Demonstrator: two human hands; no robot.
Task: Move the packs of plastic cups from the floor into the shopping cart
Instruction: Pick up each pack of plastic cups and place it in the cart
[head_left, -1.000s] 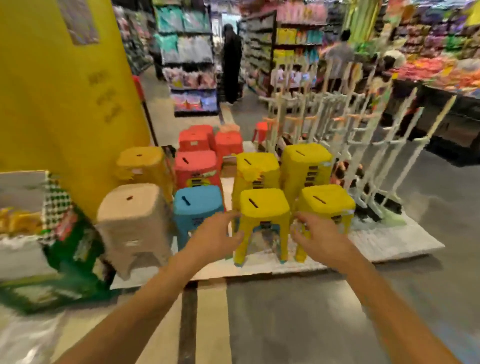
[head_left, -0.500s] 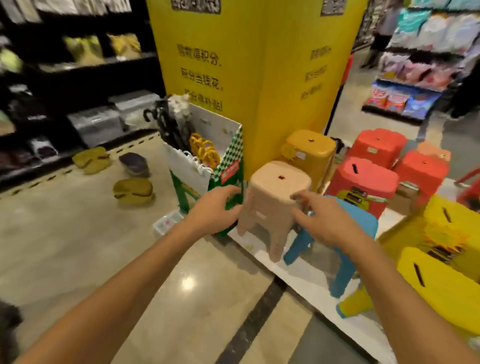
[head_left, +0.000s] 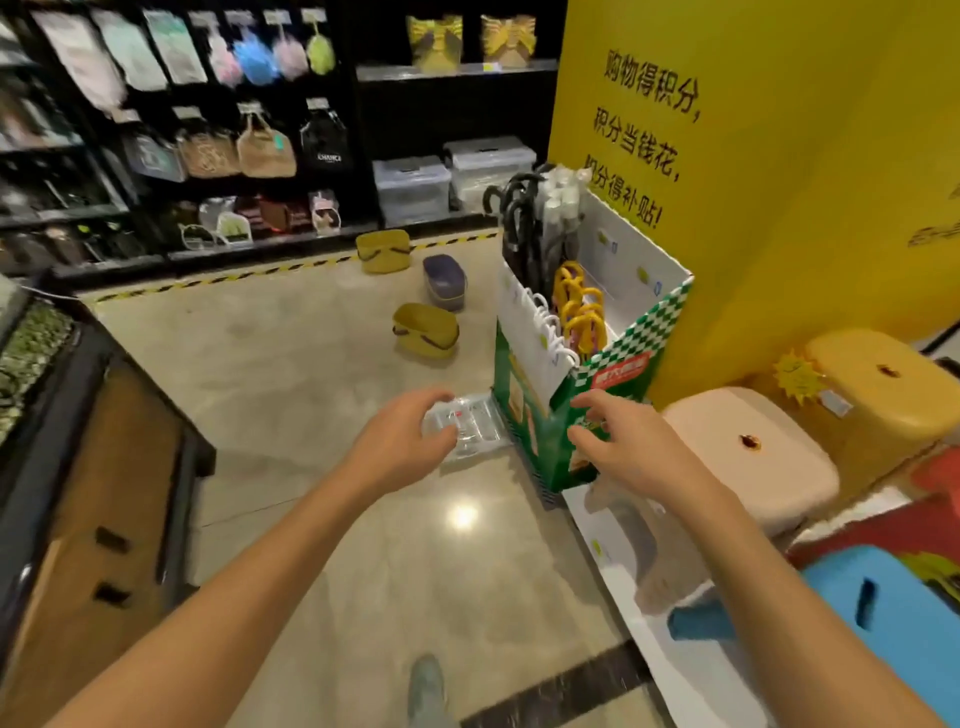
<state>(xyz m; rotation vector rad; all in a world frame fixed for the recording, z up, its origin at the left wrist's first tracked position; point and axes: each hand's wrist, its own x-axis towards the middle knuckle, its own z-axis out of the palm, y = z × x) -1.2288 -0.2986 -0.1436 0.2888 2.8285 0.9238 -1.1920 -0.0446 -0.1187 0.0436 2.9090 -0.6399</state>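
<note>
Three baskets (head_left: 425, 331) dot the glossy shop floor (head_left: 291, 374).

Yellow pillar (head_left: 769, 171): black Chinese print, four lines: 购物得积分, / 积分当钱花, / 积分得补贴!

Black bag (head_left: 329, 139) hanging on the shelf: white word, reads "CHANCE", blurred.

Green display box (head_left: 587, 415): red label with white characters, too blurred to read.

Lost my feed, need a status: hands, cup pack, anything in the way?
Left hand and right hand both open, empty. Cup pack on the floor against the green display box, beyond the left fingers. No cart in view.
</note>
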